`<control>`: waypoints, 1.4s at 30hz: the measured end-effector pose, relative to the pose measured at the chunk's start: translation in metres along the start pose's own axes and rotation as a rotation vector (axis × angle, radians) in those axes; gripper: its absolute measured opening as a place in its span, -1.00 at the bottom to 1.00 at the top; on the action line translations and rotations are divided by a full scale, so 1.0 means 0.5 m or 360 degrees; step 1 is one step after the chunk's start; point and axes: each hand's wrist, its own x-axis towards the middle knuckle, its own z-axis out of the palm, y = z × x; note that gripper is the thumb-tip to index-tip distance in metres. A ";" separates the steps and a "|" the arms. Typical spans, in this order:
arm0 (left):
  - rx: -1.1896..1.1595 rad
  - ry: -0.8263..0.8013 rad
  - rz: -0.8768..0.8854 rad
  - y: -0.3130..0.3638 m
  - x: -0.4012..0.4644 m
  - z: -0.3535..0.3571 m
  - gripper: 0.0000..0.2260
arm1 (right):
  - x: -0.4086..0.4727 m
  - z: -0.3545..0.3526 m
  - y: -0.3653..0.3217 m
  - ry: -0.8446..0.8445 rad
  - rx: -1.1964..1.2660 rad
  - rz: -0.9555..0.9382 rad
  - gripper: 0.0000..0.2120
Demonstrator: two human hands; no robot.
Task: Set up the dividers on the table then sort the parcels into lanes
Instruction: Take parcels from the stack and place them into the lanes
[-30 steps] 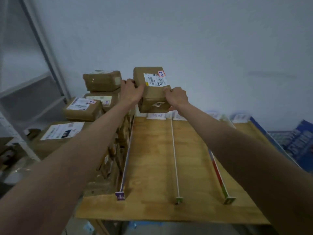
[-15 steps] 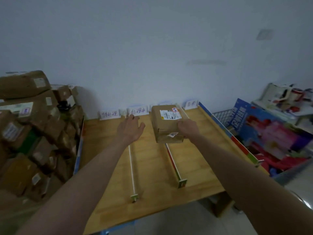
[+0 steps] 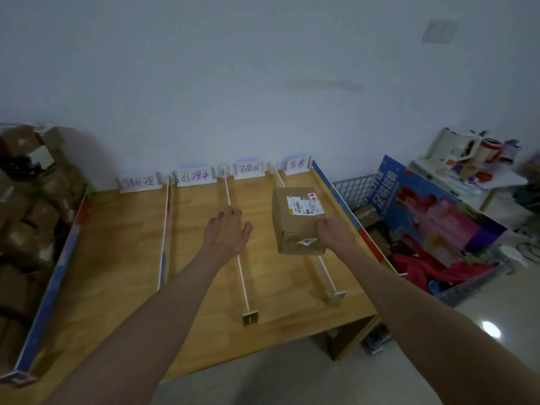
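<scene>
Two bare forearms reach forward from the lower edge of the view. The left hand (image 3: 226, 230) is held palm down with its fingers spread and relaxed, holding nothing. The right hand (image 3: 333, 233) is further right, its fingers curled round a parcel (image 3: 295, 220).

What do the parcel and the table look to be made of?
The parcel looks like brown corrugated cardboard with a matt finish: creased edges, dull brown faces, and a white printed label stuck on top. The table looks like light wood, perhaps plywood or a laminate, with visible grain streaks and a slight sheen; the picture alone cannot settle whether it is solid wood.
</scene>
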 end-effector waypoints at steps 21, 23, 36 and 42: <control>-0.0053 -0.0151 -0.0016 0.119 0.411 0.193 -0.58 | 0.449 -0.019 0.086 0.0088 -0.0068 0.0140 -0.52; -0.0045 -0.0174 -0.0022 0.121 0.434 0.213 -0.58 | 0.489 -0.011 0.096 0.0069 -0.0071 0.0136 -0.53; 0.0003 -0.0156 -0.0271 0.156 0.630 0.346 -0.57 | 0.838 0.087 0.147 -0.0170 -0.0131 0.0122 -0.52; 0.0024 -0.0180 -0.0354 0.164 0.698 0.421 -0.55 | 0.973 0.164 0.168 -0.0316 -0.0115 0.0121 -0.54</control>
